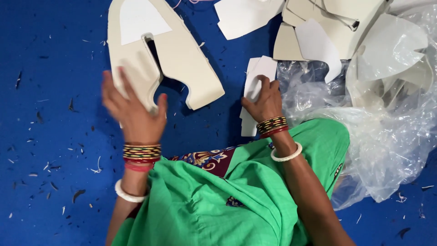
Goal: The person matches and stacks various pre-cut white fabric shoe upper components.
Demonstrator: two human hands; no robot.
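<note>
My left hand (132, 111) grips a large cream-coloured cut piece (182, 54), shaped like a shoe upper with a slot and a curved notch; a white lining patch (139, 18) lies on its far end. The hand is blurred. My right hand (264, 101) rests on a small stack of white cut pieces (259, 73) on the blue floor, fingers curled over its top sheet. Bangles circle both wrists. Green cloth (218, 200) covers my lap below.
A crumpled clear plastic bag (387, 136) lies at the right. More cream and white cut pieces (327, 32) are heaped at the top right. The blue floor (45, 91) is strewn with small scraps and threads.
</note>
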